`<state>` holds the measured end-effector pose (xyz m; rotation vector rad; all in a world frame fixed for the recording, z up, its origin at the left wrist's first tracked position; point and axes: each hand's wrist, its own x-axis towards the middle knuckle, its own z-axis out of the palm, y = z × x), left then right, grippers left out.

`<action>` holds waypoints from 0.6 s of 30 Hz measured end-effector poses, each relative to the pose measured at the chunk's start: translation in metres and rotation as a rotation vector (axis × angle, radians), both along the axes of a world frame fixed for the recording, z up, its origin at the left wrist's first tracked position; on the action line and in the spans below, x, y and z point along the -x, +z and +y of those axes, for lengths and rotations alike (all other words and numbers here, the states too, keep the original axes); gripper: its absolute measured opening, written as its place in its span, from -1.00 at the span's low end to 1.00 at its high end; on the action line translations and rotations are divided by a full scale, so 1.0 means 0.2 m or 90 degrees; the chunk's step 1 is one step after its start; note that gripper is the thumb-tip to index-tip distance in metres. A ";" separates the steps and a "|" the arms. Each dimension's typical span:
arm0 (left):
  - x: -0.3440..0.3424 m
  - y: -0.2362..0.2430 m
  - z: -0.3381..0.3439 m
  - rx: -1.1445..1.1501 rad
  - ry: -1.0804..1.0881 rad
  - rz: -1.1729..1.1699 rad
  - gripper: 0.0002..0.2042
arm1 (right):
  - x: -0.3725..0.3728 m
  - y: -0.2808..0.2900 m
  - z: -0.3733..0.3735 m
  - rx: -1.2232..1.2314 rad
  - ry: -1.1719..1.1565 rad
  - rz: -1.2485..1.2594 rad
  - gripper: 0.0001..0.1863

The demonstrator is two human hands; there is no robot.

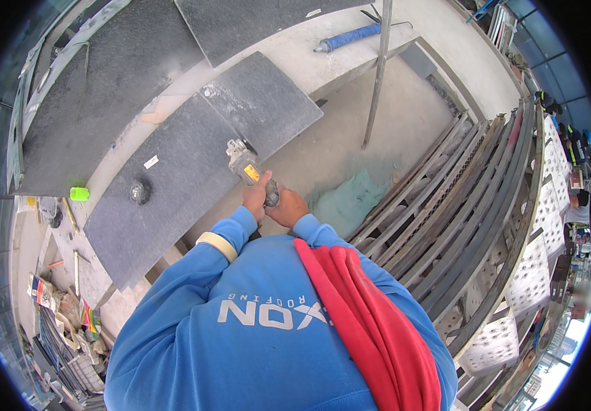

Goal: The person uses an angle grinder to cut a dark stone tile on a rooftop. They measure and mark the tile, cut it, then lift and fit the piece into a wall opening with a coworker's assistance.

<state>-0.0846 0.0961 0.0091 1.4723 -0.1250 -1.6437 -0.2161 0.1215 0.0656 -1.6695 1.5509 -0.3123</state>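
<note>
fingers of the left hand and right hand grasp the angle grinder, at the near edge of the grey slab; a firm hold aligned with its seam should serve best.

A pale bench is carrying dark grey slabs.
On my feed I am seeing a near slab, crossed by a thin line, jutting past the bench's near edge; two more slabs are lying on the far side. Far right, a blue caulking gun is resting on the bare surface.
</note>
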 end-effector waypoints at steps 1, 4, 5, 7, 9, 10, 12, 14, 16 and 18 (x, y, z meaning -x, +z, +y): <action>-0.01 0.00 -0.01 -0.004 0.005 -0.007 -0.46 | -0.01 0.00 -0.01 -0.001 -0.004 -0.005 -0.46; -0.02 0.01 -0.03 0.000 -0.001 0.006 -0.45 | -0.03 -0.01 -0.03 -0.001 0.002 0.003 -0.47; -0.03 0.02 -0.04 0.014 -0.003 0.006 -0.48 | -0.03 -0.01 -0.04 -0.002 0.005 0.000 -0.47; -0.04 0.03 -0.05 0.008 0.005 -0.006 -0.53 | -0.05 -0.02 -0.06 0.005 0.004 -0.015 -0.46; -0.05 0.04 -0.06 0.013 -0.006 -0.017 -0.51 | -0.06 -0.03 -0.07 -0.002 0.007 -0.005 -0.44; -0.06 0.05 -0.07 0.022 -0.002 -0.026 -0.51 | -0.06 -0.04 -0.08 -0.002 0.005 -0.004 -0.43; -0.07 0.04 -0.09 0.004 -0.006 -0.027 -0.48 | -0.07 -0.04 -0.09 0.003 0.011 -0.002 -0.41; -0.09 0.02 -0.11 -0.001 -0.005 -0.029 -0.47 | -0.09 -0.04 -0.10 0.011 0.013 0.001 -0.39; -0.11 -0.01 -0.13 -0.008 -0.002 -0.036 -0.45 | -0.10 -0.04 -0.12 0.018 0.015 0.007 -0.37; -0.12 -0.03 -0.15 -0.006 -0.006 -0.029 -0.43 | -0.11 -0.04 -0.13 0.021 0.018 0.004 -0.37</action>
